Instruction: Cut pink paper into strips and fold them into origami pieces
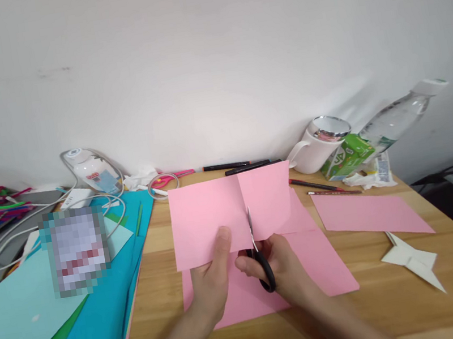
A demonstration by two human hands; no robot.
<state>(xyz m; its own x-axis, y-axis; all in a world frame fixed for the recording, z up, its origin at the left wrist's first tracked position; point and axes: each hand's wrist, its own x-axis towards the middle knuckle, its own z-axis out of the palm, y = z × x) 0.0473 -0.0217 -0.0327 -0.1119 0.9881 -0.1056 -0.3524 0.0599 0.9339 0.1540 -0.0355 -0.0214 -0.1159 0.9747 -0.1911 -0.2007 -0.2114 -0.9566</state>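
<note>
Pink paper sheet (pixel 204 219), held above the table (pixel 399 285) centre; left hand (pixel 211 278) pinched its near edge. Right hand (pixel 282 266) gripped black-handled scissors (pixel 259 253), blades partway up a cut. Another pink sheet (pixel 328 268) lay beneath; white mug (pixel 313 150) far right.

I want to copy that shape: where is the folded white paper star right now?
In the head view, the white paper star lies on the wooden table at the right, just below the loose pink sheet and apart from the right hand.

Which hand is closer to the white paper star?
Right. The right hand, holding scissors, sits left of the paper star; the left hand, pinching pink paper, is farther left.
</note>
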